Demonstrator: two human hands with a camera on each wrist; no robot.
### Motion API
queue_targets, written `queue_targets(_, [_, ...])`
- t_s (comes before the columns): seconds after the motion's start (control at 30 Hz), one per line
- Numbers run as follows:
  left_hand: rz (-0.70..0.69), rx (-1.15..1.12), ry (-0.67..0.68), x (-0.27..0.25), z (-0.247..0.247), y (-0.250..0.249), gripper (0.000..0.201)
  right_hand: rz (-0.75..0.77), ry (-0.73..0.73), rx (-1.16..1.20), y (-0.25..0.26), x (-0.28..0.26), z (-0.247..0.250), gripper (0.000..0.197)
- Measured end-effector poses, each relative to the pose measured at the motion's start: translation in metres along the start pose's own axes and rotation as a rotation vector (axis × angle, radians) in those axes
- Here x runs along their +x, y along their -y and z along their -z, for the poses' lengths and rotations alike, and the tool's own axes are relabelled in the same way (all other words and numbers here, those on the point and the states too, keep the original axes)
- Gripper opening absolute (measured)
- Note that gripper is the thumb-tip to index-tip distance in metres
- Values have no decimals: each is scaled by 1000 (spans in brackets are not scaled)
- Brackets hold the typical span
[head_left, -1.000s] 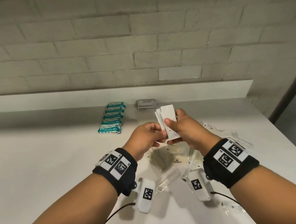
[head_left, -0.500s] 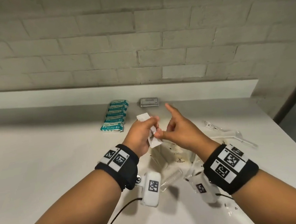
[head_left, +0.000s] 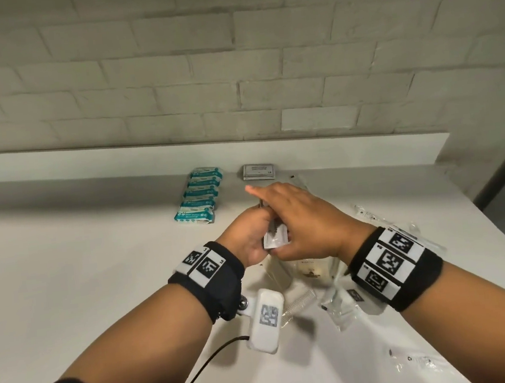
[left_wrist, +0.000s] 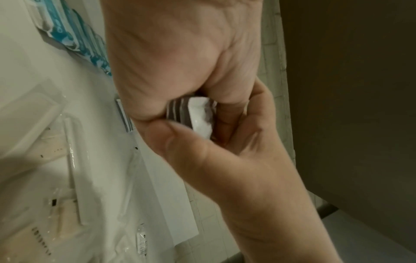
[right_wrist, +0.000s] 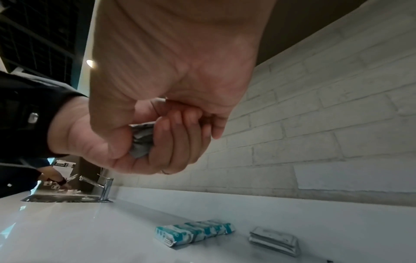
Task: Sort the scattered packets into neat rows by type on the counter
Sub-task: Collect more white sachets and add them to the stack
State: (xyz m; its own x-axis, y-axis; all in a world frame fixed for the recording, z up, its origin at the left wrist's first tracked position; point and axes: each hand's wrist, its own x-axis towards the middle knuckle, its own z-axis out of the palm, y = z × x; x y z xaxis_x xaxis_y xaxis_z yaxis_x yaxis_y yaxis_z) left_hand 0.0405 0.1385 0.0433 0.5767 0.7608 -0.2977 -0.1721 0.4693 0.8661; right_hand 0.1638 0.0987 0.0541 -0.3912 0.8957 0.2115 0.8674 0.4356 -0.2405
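Both hands are up over the counter point(head_left: 66, 273) with a small stack of white packets point(head_left: 276, 238) pressed between them: the left hand point(head_left: 250, 238) has its fingers curled round the stack from below, while the right hand point(head_left: 303, 217) lies over the top, forefinger stretched out, its other fingers folded against the packets. At the back, a row of teal packets point(head_left: 199, 198) is laid out tidily, and just beside it sits a squared grey pile point(head_left: 259, 171). More clear-wrapped packets point(head_left: 341, 303) lie loose under the wrists. To my eye the job now is squaring this handful before setting it down, so I'd tap its edges level between the palms, hold it flat so none slides out, then lay it near the grey pile in line with the teal row, leaving a clear gap so the types stay apart
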Motion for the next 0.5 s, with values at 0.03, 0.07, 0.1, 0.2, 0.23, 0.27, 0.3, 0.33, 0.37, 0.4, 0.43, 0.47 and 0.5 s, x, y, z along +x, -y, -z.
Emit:
queue_targets(0.03, [-9,-12,-27,2,1,0,17,-3,-11,5,0,2,-2,108])
queue_targets(0.07, [-30,-21,-66,4,1,0,14,-26,-8,44,0,3,-2,109])
queue_targets(0.1, [-64,-32,-110,6,2,1,13,-72,3,133,0,3,-2,112])
queue_targets(0.2, [-171,-151,-217,16,10,0,17,-320,-20,579,-8,9,-9,101])
queue_targets(0.23, [-194,-202,-242,21,14,-2,20,-397,-35,709,-12,13,-13,84])
queue_targets(0.27, [-210,-251,-257,25,17,-2,22,-475,-19,848,-17,16,-17,66])
queue_targets(0.3, [-220,-285,-263,31,20,-2,21,-555,21,1011,-21,21,-22,54])
queue_targets(0.33, [-231,-301,-262,35,22,-2,18,-618,60,1178,-24,25,-28,48])
queue_targets(0.37, [-244,-289,-270,41,24,1,16,-656,73,1305,-26,30,-33,44])
queue_targets(0.4, [-254,-269,-286,49,25,3,15,-676,63,1376,-30,35,-38,40])
queue_targets(0.43, [-266,-237,-302,54,26,6,14,-693,36,1419,-32,40,-43,33])
queue_targets(0.47, [-269,-222,-312,62,28,9,13,-721,2,1457,-36,45,-47,23])
queue_targets(0.5, [-268,-217,-300,67,30,10,13,-759,-21,1506,-39,49,-50,13])
